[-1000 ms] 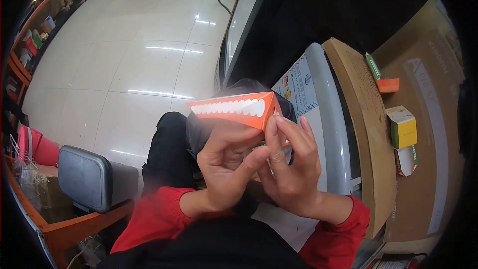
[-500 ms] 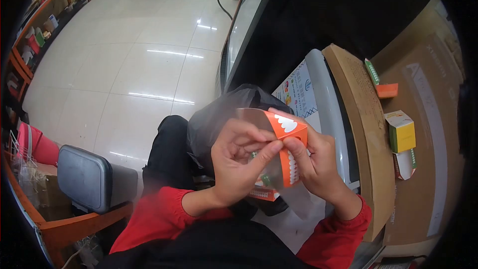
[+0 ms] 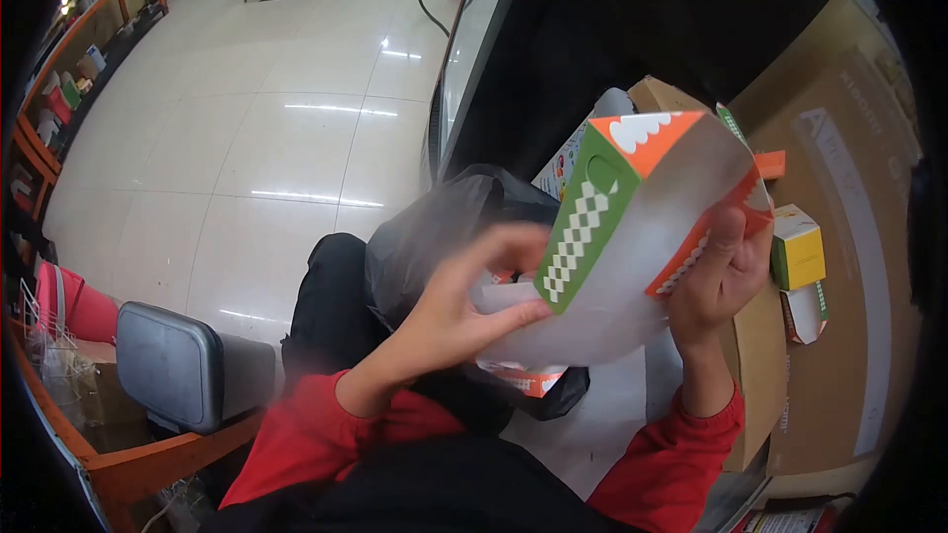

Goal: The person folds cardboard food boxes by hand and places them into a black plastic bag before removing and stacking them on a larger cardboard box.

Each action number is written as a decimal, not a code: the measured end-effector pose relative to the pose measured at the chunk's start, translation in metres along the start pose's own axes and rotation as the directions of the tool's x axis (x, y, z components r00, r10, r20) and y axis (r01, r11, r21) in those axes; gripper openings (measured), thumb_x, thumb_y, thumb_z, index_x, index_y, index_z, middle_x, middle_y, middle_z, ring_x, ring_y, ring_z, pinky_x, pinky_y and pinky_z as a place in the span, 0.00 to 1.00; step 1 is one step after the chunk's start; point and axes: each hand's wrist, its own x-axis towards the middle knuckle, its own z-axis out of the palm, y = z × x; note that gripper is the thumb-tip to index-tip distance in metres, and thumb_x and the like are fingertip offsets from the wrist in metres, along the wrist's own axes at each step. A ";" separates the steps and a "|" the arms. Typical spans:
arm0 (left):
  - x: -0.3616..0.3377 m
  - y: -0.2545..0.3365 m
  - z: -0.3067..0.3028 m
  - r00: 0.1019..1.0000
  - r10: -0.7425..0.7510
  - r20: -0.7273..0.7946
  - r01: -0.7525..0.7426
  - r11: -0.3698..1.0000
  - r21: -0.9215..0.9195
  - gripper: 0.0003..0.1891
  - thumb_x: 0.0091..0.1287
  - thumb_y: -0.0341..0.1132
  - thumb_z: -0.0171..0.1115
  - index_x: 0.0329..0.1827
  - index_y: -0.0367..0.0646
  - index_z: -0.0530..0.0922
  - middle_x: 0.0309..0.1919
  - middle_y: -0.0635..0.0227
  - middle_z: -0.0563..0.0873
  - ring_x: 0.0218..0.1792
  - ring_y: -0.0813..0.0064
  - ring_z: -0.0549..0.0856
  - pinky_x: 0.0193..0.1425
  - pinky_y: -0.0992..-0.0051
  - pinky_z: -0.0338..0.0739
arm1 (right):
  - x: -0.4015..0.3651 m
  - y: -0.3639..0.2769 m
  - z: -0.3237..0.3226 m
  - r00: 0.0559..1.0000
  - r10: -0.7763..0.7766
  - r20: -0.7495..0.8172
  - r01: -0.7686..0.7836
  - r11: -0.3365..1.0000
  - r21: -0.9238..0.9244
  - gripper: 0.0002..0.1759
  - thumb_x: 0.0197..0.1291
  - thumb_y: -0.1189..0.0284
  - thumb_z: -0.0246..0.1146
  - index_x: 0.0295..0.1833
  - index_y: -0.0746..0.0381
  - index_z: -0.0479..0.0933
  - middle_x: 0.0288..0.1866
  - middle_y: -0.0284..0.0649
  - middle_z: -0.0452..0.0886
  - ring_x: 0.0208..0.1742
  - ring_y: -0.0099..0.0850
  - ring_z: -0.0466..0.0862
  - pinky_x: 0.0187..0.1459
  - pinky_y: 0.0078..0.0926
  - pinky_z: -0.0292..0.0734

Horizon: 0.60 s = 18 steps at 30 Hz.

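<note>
A: Where's the printed carton [image 3: 583, 227]?
B: Up between the hands, green panel toward left hand [image 3: 459, 301], orange side at right hand [image 3: 726, 271]. Dark bag [image 3: 420, 237] beyond the left, yellow box [image 3: 802, 262] outboard of the right.
A: Grip?
B: Right pinches the orange side. Left thumb's at the green panel's lower end; fingers blurred, can't tell if it's pinching.
A: Handling?
B: Looks like thin card, could buckle. Light right grip, steady. Left should press near creases, not mid-panel. Keep edges square.
</note>
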 end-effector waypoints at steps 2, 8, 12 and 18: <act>-0.005 -0.005 0.004 0.998 -0.058 -0.025 0.056 0.995 -0.088 0.12 0.57 0.27 0.64 0.44 0.34 0.78 0.38 0.65 0.81 0.36 0.79 0.80 0.40 0.79 0.73 | 0.003 -0.004 0.003 0.998 0.030 0.059 -0.026 0.997 -0.079 0.20 0.62 0.66 0.58 0.53 0.67 0.65 0.47 0.43 0.74 0.44 0.25 0.75 0.47 0.21 0.68; -0.002 -0.014 0.013 0.874 -0.121 -0.471 -0.033 0.952 -0.306 0.11 0.65 0.29 0.56 0.47 0.32 0.74 0.36 0.65 0.82 0.35 0.79 0.79 0.39 0.78 0.73 | -0.010 -0.015 0.024 0.832 -0.362 0.420 0.540 0.702 -0.465 0.34 0.49 0.59 0.67 0.60 0.61 0.64 0.60 0.49 0.67 0.59 0.44 0.68 0.60 0.44 0.58; -0.004 -0.012 0.012 0.815 -0.070 -0.576 -0.175 0.917 -0.359 0.15 0.67 0.29 0.52 0.55 0.31 0.67 0.42 0.66 0.78 0.41 0.82 0.75 0.44 0.81 0.71 | -0.040 -0.045 0.052 0.688 0.040 0.725 0.377 0.834 -0.404 0.27 0.49 0.64 0.64 0.56 0.61 0.69 0.57 0.49 0.70 0.60 0.40 0.69 0.61 0.42 0.61; -0.006 -0.025 0.010 0.791 0.027 -0.612 -0.292 0.895 -0.338 0.44 0.64 0.65 0.38 0.69 0.34 0.45 0.63 0.58 0.60 0.65 0.71 0.59 0.68 0.72 0.49 | -0.025 -0.031 0.032 0.795 -0.211 0.568 0.463 0.817 -0.343 0.17 0.45 0.75 0.58 0.45 0.65 0.76 0.41 0.43 0.80 0.41 0.35 0.81 0.47 0.31 0.75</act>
